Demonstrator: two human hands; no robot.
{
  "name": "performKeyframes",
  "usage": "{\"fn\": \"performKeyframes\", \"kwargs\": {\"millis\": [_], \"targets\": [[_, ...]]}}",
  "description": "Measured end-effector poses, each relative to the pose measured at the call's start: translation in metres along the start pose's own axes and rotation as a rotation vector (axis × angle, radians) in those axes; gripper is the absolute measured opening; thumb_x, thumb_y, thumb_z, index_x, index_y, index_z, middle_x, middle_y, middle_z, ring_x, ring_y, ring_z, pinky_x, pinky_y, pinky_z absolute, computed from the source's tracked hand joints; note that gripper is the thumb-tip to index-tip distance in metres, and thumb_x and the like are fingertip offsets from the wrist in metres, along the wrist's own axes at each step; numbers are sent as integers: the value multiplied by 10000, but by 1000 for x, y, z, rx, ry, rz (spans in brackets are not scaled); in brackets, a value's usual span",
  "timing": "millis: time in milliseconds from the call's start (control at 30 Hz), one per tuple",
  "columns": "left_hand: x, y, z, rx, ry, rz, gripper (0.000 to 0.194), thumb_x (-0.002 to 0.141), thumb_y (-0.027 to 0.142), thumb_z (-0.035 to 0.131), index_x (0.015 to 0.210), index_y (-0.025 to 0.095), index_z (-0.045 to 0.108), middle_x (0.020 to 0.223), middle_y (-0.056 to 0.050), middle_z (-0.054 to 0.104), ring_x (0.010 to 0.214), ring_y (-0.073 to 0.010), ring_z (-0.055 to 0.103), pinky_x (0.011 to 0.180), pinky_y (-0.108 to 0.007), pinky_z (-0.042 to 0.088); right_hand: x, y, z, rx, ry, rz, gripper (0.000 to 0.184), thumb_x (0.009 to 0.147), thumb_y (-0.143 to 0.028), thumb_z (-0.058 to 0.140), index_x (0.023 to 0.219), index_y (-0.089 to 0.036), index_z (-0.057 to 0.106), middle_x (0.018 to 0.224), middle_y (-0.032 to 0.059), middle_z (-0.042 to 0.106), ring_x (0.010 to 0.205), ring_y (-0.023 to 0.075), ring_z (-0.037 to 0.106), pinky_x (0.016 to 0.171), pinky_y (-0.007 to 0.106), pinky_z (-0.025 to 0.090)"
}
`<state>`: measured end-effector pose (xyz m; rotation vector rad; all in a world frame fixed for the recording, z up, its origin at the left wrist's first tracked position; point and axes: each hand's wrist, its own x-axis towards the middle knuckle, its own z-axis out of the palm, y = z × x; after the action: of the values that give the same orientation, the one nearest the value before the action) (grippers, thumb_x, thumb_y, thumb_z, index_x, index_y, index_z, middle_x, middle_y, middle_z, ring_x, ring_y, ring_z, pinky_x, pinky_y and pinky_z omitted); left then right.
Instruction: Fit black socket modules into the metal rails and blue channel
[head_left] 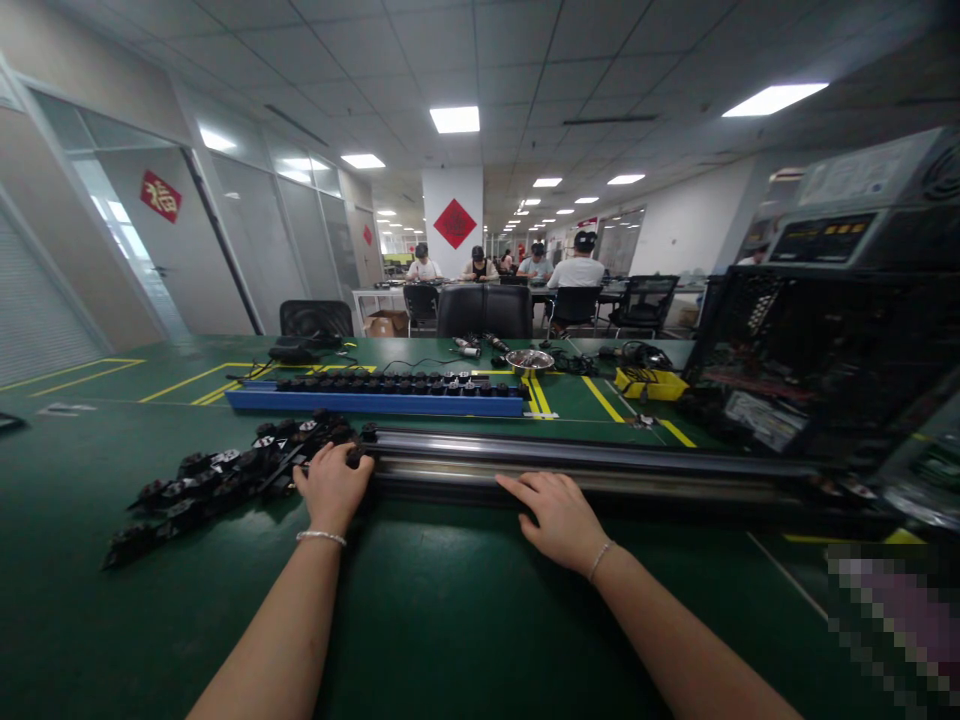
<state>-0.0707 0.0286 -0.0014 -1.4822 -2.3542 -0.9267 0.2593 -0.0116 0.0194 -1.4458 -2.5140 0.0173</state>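
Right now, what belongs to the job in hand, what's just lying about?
Likely in hand:
long rail assembly: left hand at its left end, right hand on it
black parts beside left hand

Apparently lying about:
blue rack, possibly related
metal bowl
yellow bin
dark case

Green tbl (442,610) carries metal rail (660,482), blk parts (217,476), blue rack (375,403), shiny bowl (529,370) & yel. bin (646,388).

On the table (450,620), I see the rail (645,485) lying crosswise. A pile of parts (199,490) lies to its left. Behind the rail I have the tray (375,403); the bowl (530,371) sits behind the tray's right end. The basket (651,388) lies right of the bowl, and the computer case (810,370) stands farther right.
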Motion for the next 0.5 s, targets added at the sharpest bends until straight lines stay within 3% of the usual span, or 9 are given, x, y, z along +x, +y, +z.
{"fn": "performKeyframes", "kwargs": {"millis": [100, 233, 500], "targets": [[1, -2, -2, -16, 20, -42, 362, 742, 379, 434, 999, 206, 622, 1178, -95, 604, 1202, -275, 420, 1012, -569, 216, 0, 0, 0, 10, 5, -4, 595, 761, -239, 465, 1339, -347, 375, 1193, 37, 540, 1098, 204, 443, 950, 370, 265], [4, -6, -4, -22, 64, -32, 349, 728, 354, 444, 970, 191, 635, 1192, -81, 596, 1206, -262, 420, 1006, -445, 303, 0, 1, 1, 16, 18, -9, 590, 763, -240, 469, 1336, -346, 379, 1185, 36, 540, 1098, 202, 442, 956, 371, 264], [14, -21, -1, -32, 111, -21, 390, 717, 337, 435, 960, 117, 646, 1154, -127, 597, 1125, -254, 485, 1015, -342, 313, -1, 2, 2, 16, 20, -9, 590, 761, -242, 472, 1334, -351, 381, 1183, 32, 538, 1094, 198, 446, 956, 363, 263]]}}
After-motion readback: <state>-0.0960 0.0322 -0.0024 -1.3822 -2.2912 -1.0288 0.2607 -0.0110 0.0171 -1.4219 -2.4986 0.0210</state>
